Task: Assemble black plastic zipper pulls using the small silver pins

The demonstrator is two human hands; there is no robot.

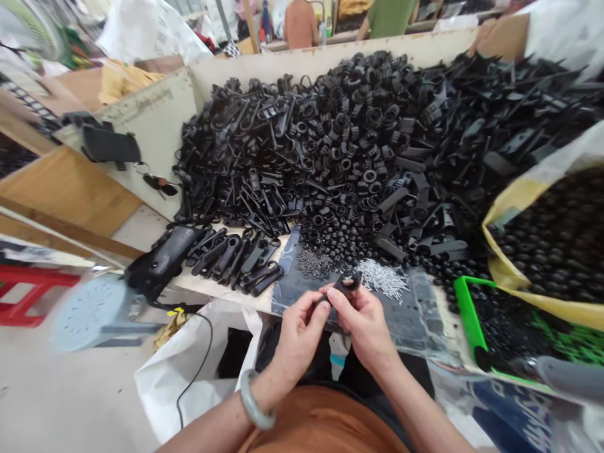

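Left hand (302,324) and right hand (363,319) share a fingertip grip on a black part (348,284) just below frame center, silver pins (384,279) heaped nearby, seemingly for easy reach.

This looks like a workshop or small factory: a bulk heap of black parts (264,138) fills the centre and upper right, silver pins (383,279) lie piled below it, a sack (512,267) of black balls bulges at right, and co-workers (301,26) show along the top.

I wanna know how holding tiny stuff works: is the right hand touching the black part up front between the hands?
Touching. The head view shows the right hand gripping the black part, with no gap.
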